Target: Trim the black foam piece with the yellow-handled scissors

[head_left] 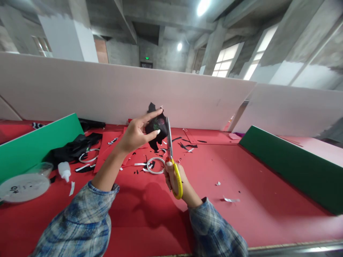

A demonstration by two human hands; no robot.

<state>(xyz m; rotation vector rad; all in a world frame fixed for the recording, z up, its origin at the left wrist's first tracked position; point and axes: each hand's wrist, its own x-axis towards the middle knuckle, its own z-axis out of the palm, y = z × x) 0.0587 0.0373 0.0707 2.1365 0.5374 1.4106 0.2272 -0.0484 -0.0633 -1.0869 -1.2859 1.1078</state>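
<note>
Between the thumb and fingers of my left hand [136, 132] is a piece of black fabric [155, 134] with a small green and pink pattern, held up above the table. My right hand [175, 176] grips yellow-handled scissors [177, 180], their blades pointing up along the fabric's right edge. Whether the blades touch the cloth I cannot tell. Below the fabric, a white ring [156, 158], like a tape roll or hoop, lies on the red tabletop [150, 210] among black and white scraps.
At the left lie more black fabric [69, 150], another white ring [83, 157], a white squeeze bottle [64, 171] and a round clear lid [24, 187]. Green panels [289, 167] stand on both sides. A white partition [112, 92] runs along the back. Paper scraps [230, 200] lie at right.
</note>
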